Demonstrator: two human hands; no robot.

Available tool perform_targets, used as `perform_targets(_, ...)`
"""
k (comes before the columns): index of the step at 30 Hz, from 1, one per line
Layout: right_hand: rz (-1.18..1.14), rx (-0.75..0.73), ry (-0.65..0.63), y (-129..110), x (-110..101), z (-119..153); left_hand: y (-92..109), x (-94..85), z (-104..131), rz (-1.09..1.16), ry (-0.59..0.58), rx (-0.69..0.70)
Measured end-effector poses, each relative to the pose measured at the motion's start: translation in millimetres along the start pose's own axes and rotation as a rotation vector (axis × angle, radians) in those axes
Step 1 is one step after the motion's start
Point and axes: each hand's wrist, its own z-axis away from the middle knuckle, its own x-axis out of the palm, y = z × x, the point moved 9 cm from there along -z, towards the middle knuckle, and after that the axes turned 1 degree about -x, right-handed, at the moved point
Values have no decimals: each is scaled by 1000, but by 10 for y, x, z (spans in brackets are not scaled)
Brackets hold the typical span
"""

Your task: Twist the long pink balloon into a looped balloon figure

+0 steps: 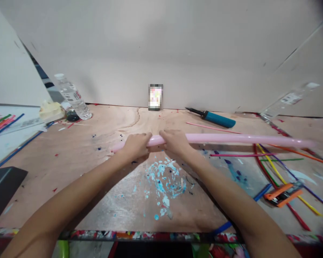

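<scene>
A long, inflated pink modelling balloon (247,139) stretches sideways across the table. My left hand (136,145) is wrapped round it near its left end, and a short tip sticks out past that hand. Close beside it, my right hand (175,142) grips the same balloon, leaving a small length between the two fists. Most of the balloon runs off to the right of my right hand. Below the hands, flakes of dried blue paint (167,179) mark the tabletop.
Behind lie a blue hand pump (218,119) and a propped-up phone (155,97). Tilted clear bottles lean at the left (74,96) and right (288,99). Several uninflated balloons (274,163) and an orange-and-black tool (284,194) lie at right. A dark box (5,190) stands at left.
</scene>
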Motion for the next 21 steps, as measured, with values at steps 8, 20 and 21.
perform_targets(8,-45,-28,-49,-223,149,30,5,153,-26,-13,-73,4)
perform_targets(20,-57,-23,21,-361,40,40,181,22,51,-18,-64,51)
perform_targets(21,-62,-33,23,-401,58,44,213,37,56,-15,-73,65)
